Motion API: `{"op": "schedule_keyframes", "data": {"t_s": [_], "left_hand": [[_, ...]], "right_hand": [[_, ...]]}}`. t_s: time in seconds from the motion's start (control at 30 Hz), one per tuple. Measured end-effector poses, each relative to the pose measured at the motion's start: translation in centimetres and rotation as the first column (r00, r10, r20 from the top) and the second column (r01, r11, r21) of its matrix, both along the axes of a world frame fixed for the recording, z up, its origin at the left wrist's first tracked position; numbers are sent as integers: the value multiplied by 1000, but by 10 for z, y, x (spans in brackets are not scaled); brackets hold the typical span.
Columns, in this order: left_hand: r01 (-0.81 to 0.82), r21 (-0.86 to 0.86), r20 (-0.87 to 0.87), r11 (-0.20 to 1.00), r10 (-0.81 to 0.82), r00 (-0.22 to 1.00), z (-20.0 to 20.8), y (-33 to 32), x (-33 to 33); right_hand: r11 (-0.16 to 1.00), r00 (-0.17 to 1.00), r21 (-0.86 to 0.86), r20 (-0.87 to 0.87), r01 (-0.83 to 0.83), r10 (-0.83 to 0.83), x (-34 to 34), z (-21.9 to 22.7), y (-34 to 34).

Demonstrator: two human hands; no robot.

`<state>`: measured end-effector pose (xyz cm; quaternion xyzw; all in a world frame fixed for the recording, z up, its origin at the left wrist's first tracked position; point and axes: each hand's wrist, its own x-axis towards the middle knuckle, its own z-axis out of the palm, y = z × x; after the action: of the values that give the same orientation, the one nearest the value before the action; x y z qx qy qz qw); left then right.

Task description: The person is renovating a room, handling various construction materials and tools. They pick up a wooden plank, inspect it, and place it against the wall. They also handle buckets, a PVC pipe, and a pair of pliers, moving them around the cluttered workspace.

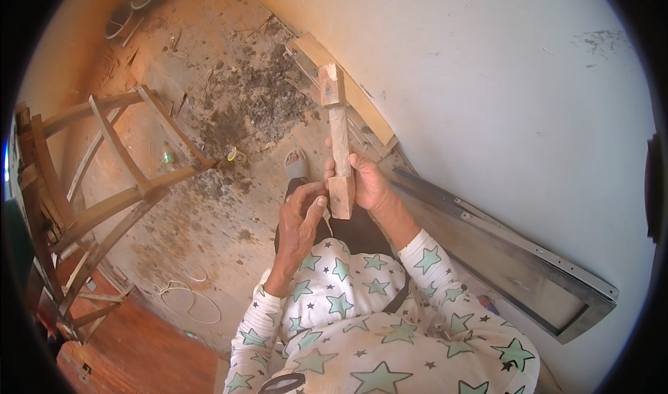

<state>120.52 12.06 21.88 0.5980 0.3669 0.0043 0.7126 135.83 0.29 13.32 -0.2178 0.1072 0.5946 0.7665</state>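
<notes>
A bar of raw wood [339, 140], thick and blocky at both ends and narrower between them, stands roughly upright in front of me. My right hand [370, 182] is wrapped round its lower part, thumb on the near side and fingertips showing behind on the left. A dark mark, perhaps a hole, shows on each thick end. My left hand [298, 221] is beside the lower block, fingers loosely bent and thumb apart from them. Its fingertips reach the block's left edge; whether they touch it I cannot tell.
A curved wooden frame [111, 213] with slats stands at left. Dark debris [254, 98] litters the floor, with a small yellow-rimmed tub [237, 155] nearby. Boards [358, 101] lie along the wall. At right a dark metal-framed panel [515, 272] leans there. A pale cord [184, 300] lies lower left.
</notes>
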Motion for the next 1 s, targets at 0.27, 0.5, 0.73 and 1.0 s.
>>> {"op": "schedule_keyframes", "data": {"t_s": [0.27,0.5,0.73,1.0], "left_hand": [[31,424,102,905,-82,991,11,-22,-5],[-40,192,30,980,35,999,13,-24,5],[60,280,-41,958,-50,998,19,-23,15],[-29,218,69,976,15,998,17,-19,29]], "right_hand": [[992,989,-111,139,67,-51,4,23,-5],[974,962,-205,272,92,-34,7,49,-5],[964,859,-241,512,111,29,17,60,-6],[918,602,-279,796,282,57,23,83,-6]]}}
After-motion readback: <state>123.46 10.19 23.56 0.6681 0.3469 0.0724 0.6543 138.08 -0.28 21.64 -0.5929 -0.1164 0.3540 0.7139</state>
